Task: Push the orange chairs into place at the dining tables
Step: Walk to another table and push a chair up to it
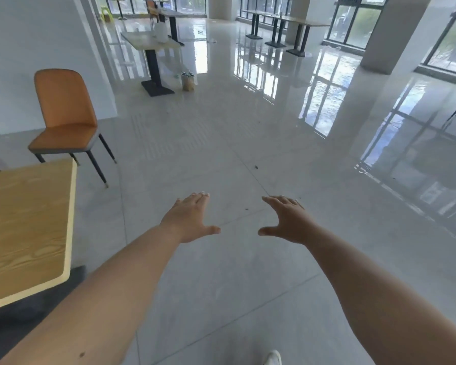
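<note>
An orange chair (pixel 65 114) with dark legs stands at the left, pulled a little back from the far end of a wooden dining table (pixel 24 225) and facing it. Both my arms reach forward over bare floor. My left hand (pixel 188 219) is spread flat with straight fingers and holds nothing. My right hand (pixel 287 221) is likewise spread and empty. Both hands are well to the right of the chair and touch nothing. Another orange chair (pixel 151 6) shows far back beside a distant table.
A marble-topped pedestal table (pixel 149 42) stands ahead at the left with a white container on it and a small bag (pixel 188 81) on the floor beside its base. More tables (pixel 287 21) line the windows at the back right. A white wall runs along the left. Glossy floor lies ahead.
</note>
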